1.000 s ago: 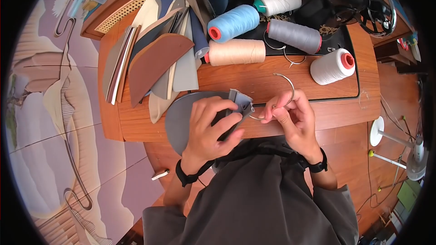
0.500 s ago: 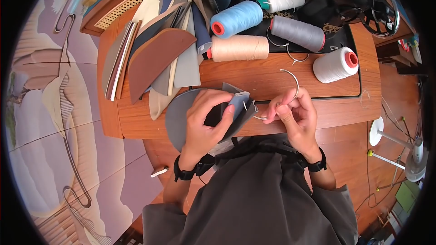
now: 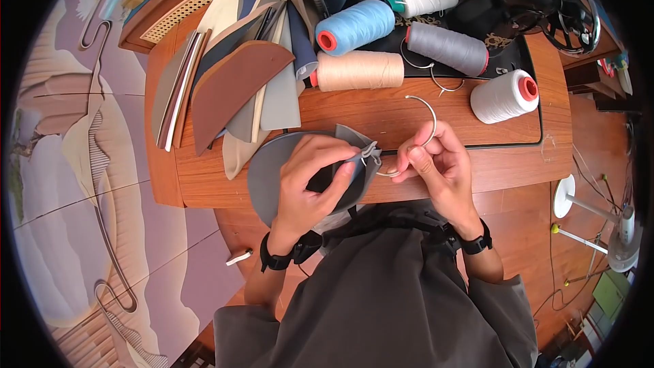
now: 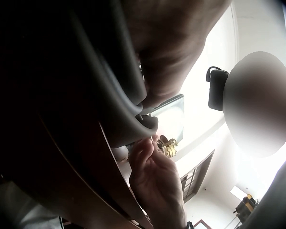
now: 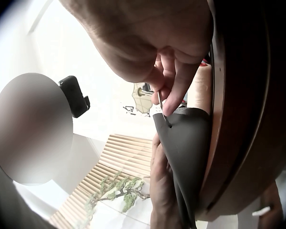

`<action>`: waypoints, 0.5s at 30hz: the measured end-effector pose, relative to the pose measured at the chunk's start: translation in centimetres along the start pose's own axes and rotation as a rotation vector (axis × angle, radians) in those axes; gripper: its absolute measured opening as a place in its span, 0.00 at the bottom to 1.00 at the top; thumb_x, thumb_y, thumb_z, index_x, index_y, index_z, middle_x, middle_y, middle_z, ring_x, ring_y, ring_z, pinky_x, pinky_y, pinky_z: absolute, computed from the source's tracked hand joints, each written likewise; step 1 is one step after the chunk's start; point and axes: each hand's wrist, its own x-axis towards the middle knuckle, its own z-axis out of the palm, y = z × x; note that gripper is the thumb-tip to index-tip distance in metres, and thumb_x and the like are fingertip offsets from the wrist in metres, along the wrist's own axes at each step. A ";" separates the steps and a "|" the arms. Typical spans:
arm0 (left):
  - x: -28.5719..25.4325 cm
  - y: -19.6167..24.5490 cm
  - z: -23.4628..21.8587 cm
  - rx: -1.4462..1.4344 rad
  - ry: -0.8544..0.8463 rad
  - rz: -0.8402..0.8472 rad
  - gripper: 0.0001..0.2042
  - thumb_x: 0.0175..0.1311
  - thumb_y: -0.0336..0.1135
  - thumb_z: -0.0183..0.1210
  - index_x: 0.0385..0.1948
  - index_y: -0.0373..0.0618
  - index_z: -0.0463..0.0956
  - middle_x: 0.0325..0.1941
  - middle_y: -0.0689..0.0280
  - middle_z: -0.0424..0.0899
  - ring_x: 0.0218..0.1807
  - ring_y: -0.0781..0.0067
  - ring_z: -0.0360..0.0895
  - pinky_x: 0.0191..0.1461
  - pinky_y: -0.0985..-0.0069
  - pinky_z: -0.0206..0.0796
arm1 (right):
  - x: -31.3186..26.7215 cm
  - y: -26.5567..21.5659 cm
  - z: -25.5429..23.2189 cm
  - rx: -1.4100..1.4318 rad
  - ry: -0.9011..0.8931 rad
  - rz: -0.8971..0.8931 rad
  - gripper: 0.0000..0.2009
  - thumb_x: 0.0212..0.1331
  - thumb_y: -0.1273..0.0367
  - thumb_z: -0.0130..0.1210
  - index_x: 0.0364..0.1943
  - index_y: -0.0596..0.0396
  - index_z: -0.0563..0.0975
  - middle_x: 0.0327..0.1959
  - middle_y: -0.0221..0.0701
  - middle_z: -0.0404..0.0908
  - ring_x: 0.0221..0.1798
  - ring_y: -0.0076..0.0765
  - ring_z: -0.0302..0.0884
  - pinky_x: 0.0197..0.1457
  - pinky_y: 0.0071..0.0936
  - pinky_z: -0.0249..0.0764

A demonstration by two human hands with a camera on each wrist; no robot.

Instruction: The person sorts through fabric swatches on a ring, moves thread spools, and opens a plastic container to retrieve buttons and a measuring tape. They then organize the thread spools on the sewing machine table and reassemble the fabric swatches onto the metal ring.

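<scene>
The left hand has its fingers and thumb bent over a folded grey leather-like sheet, pinching it near its bunched edge; most of the sheet spreads beneath that hand and out past its outer side. Just beside it, the right hand pinches an opened metal ring between thumb and fingers, one half arcing up beyond the fingertips, the other pointing toward the sheet's edge. A hole shows there, though whether the ring's end has passed through it is hard to tell. Beyond both hands, on the desk, lies a peach thread cone; a white thread cone sits past the right hand, and a brown leather-like piece beyond the left.
</scene>
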 end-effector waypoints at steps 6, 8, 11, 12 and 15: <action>0.0 0.2 0.1 0.053 -0.077 0.110 0.11 0.52 0.16 0.63 0.37 0.39 0.82 0.38 0.58 0.83 0.40 0.64 0.78 0.44 0.71 0.70 | 0.1 -0.1 0.2 -0.018 0.036 -0.037 0.06 0.71 0.76 0.50 0.46 0.57 0.67 0.36 0.34 0.79 0.40 0.25 0.80 0.46 0.25 0.83; 0.1 0.3 0.0 0.082 -0.104 0.163 0.10 0.52 0.17 0.63 0.36 0.39 0.83 0.38 0.57 0.83 0.41 0.63 0.78 0.43 0.71 0.70 | 0.0 0.0 0.3 -0.061 0.029 -0.076 0.06 0.71 0.76 0.50 0.46 0.57 0.67 0.36 0.34 0.79 0.41 0.25 0.80 0.46 0.25 0.82; -0.2 0.2 -0.2 0.004 -0.132 0.152 0.15 0.52 0.18 0.65 0.43 0.40 0.82 0.45 0.60 0.81 0.44 0.66 0.78 0.42 0.73 0.70 | -0.1 0.4 0.3 -0.113 0.011 -0.131 0.05 0.71 0.76 0.50 0.46 0.57 0.66 0.36 0.35 0.79 0.41 0.26 0.80 0.47 0.25 0.82; -0.7 -0.2 0.1 -0.061 -0.031 0.082 0.18 0.55 0.17 0.63 0.50 0.36 0.76 0.49 0.56 0.79 0.45 0.67 0.78 0.44 0.75 0.71 | -0.1 0.5 0.3 -0.122 0.001 -0.146 0.06 0.71 0.76 0.50 0.46 0.57 0.66 0.36 0.35 0.79 0.42 0.26 0.80 0.48 0.25 0.82; -0.8 -0.2 0.6 -0.204 0.086 -0.092 0.25 0.60 0.16 0.59 0.61 0.32 0.66 0.55 0.53 0.75 0.48 0.71 0.77 0.47 0.77 0.72 | 0.1 0.1 0.6 -0.107 0.027 -0.082 0.06 0.72 0.73 0.49 0.45 0.55 0.64 0.36 0.36 0.78 0.42 0.32 0.82 0.45 0.27 0.85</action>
